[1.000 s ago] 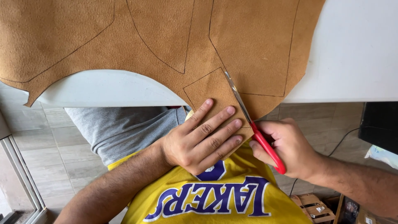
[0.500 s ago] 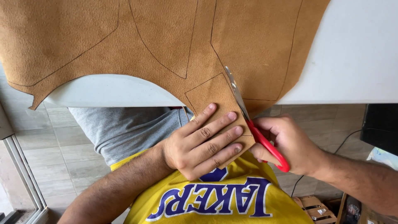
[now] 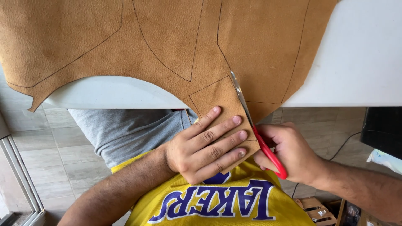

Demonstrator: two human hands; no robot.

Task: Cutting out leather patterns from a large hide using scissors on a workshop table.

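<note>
Tan suede-like sheet (image 3: 176, 46) spread over a white tabletop (image 3: 360, 62), pattern outlines drawn on it in thin dark pen, lower edge hanging off the table toward 6 o'clock over the lap. Red-handled scissors (image 3: 255, 125) at centre, blades closed to a narrow angle along a drawn line, tips pointing to 11 o'clock. Right hand (image 3: 293, 152) at 4 o'clock, fingers curled through the handles, gripping them. Left hand (image 3: 205, 146) just at 7 o'clock of the blades, palm down, fingers spread flat on the loose flap, likely to keep it taut beside the cut. Below, grey shorts (image 3: 125, 129) and a yellow jersey (image 3: 217, 201). Tiled floor (image 3: 50, 159) at 8 o'clock; dark box (image 3: 383, 129) and cable at 3 o'clock, well apart. Cut line unobstructed.
</note>
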